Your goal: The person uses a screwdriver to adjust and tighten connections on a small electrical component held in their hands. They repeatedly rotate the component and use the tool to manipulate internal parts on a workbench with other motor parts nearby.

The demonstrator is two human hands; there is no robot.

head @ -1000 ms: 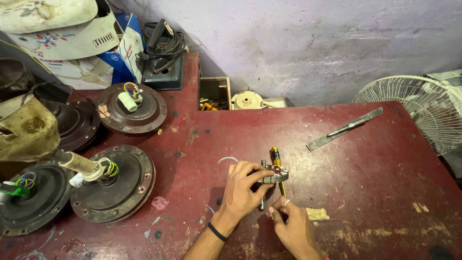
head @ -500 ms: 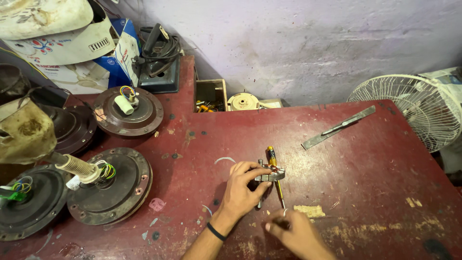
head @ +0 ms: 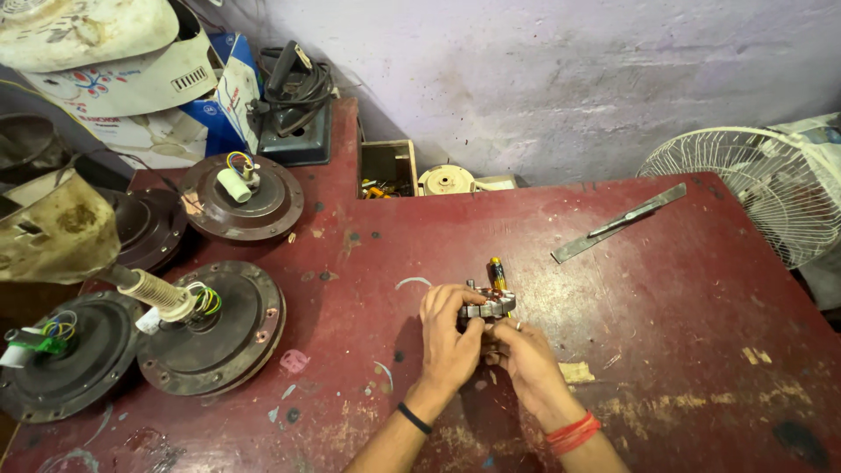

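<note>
Head view: we see small metal stator [head: 487,304] near counter [head: 666,333] middle, toward front edge, long axis running left-right. Left hand [head: 448,337] pinches its left end, fingers curled; right hand [head: 526,363] just below-right, fingers pressed to its underside. Screwdriver [head: 498,273] pokes out behind, pointing toward back edge. We count: one stator, one screwdriver, four fan motors [head: 215,328] at left edge.

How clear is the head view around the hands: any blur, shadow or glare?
Head view: sharp at centre; left hand and right hand cast soft shadow on the red table under the small metal part; no strong glare; wide-angle bending at the edges.
</note>
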